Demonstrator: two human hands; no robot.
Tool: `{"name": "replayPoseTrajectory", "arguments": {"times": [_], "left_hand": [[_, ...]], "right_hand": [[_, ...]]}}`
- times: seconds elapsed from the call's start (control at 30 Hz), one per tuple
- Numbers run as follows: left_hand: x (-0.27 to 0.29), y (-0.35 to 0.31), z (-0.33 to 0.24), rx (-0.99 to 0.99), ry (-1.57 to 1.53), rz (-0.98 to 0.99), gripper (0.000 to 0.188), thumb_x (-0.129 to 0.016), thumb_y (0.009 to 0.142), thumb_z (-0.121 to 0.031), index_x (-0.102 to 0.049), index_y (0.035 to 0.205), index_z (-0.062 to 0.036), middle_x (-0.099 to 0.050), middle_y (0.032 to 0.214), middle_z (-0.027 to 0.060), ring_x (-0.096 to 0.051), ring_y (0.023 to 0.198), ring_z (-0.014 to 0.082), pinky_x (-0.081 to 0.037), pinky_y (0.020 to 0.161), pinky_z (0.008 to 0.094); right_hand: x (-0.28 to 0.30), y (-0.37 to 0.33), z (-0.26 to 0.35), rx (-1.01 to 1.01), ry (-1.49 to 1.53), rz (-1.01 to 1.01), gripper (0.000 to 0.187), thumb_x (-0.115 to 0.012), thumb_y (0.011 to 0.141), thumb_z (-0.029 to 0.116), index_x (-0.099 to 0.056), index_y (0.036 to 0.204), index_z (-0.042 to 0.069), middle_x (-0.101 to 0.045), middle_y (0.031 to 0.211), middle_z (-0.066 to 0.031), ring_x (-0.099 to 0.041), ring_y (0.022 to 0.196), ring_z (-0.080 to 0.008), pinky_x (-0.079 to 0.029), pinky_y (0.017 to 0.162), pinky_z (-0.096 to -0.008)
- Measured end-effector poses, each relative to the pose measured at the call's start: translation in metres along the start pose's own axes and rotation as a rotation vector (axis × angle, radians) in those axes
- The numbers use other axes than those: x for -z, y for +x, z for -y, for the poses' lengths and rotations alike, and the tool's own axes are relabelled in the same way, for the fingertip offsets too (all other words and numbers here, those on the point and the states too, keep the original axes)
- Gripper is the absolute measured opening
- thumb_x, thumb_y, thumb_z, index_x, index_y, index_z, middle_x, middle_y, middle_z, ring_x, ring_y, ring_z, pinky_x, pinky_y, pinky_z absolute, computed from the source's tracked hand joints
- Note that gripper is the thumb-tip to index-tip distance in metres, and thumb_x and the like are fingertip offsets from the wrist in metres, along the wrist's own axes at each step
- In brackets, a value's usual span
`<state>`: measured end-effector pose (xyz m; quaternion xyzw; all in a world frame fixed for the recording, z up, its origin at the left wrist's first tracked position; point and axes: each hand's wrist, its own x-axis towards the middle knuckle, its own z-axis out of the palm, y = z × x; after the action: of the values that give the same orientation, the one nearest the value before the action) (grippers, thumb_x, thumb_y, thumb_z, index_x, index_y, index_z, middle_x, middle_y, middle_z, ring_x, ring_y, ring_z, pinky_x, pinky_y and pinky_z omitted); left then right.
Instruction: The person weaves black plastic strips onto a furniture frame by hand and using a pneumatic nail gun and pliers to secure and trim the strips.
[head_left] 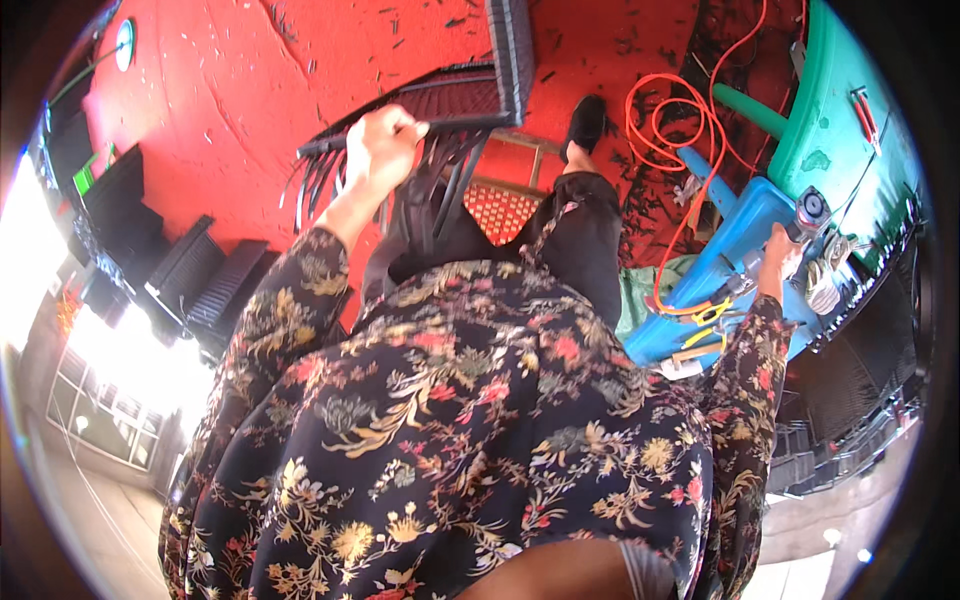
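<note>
1. Left hand: closed in a fist over the near rim of a black woven frame, thumb side up. The frame stands just in front of that hand, over the legs. Gripped at the rim probably to steady and tilt it.
2. Loose black strips hang below the left fist, some between the knees; likely unwoven ends left dangling so they stay within reach.
3. Right hand: out to the side, well apart from the left, curled round the body of a power tool. Looks gripped; can't tell how tightly, fingers partly hidden. Tool seems to rest at the tray, maybe parked there for a short reach.
4. Orange hose loops on the floor beyond the right hand and runs back beside the tray; slack probably gives the tool room to move.
5. Blue tray, under and beside the right hand: holds yellow-handled cutters, a wooden-handled tool nearer the body, and a pale bundle just past the hand, kind unclear.
6. Green table, beyond the right hand: red-handled pliers lie on top, presumably kept off the scrap-strewn red floor.
</note>
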<state>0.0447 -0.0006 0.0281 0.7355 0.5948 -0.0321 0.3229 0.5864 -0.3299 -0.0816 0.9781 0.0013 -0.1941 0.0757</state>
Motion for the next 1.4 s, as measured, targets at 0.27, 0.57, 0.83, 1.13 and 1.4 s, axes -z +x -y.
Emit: {"name": "replayPoseTrajectory", "arguments": {"times": [0.27,0.57,0.83,1.13,1.4], "left_hand": [[-0.050,-0.016,-0.011,0.141,-0.195,0.106,0.021,-0.071,0.078,-0.023,-0.062,0.068,-0.0070,-0.065,0.072,0.0132,-0.064,0.070,0.0315,-0.050,0.066,0.0371],[-0.078,0.002,-0.063,-0.037,-0.123,-0.014,0.023,-0.069,0.079,-0.027,-0.065,0.071,-0.0056,-0.064,0.070,0.0174,-0.064,0.071,0.0372,-0.050,0.066,0.0442],[-0.082,0.013,-0.095,-0.018,-0.168,-0.026,0.023,-0.068,0.078,-0.025,-0.063,0.071,-0.0036,-0.065,0.076,0.0195,-0.063,0.076,0.0392,-0.049,0.069,0.0478],[-0.081,0.015,-0.112,-0.051,-0.204,-0.027,0.026,-0.065,0.078,-0.028,-0.063,0.072,-0.0021,-0.065,0.077,0.0216,-0.064,0.077,0.0410,-0.051,0.070,0.0490],[-0.086,0.015,-0.114,-0.061,-0.206,-0.030,0.026,-0.061,0.080,-0.025,-0.063,0.072,-0.0010,-0.065,0.078,0.0233,-0.064,0.077,0.0424,-0.051,0.070,0.0499]], "right_hand": [[0.114,-0.144,0.022,0.771,0.029,0.166,0.048,-0.078,0.068,0.022,-0.059,0.108,0.002,-0.066,0.085,-0.0152,-0.063,0.073,-0.0276,-0.051,0.072,-0.0391],[0.143,-0.271,0.159,1.346,-0.063,0.694,0.067,-0.071,0.067,0.015,-0.047,0.129,0.003,-0.065,0.091,-0.0249,-0.065,0.086,-0.0394,-0.052,0.078,-0.0441],[0.132,-0.266,0.191,1.632,-0.286,0.715,0.062,-0.072,0.069,0.017,-0.044,0.123,0.005,-0.064,0.095,-0.0254,-0.062,0.087,-0.0446,-0.048,0.074,-0.0514],[0.137,-0.253,0.205,1.610,-0.401,0.760,0.062,-0.069,0.069,0.016,-0.043,0.124,0.006,-0.064,0.085,-0.0251,-0.061,0.086,-0.0457,-0.047,0.072,-0.0530],[0.139,-0.249,0.206,1.629,-0.427,0.768,0.062,-0.070,0.068,0.015,-0.044,0.123,0.007,-0.064,0.081,-0.0243,-0.061,0.083,-0.0453,-0.047,0.069,-0.0527]]}}
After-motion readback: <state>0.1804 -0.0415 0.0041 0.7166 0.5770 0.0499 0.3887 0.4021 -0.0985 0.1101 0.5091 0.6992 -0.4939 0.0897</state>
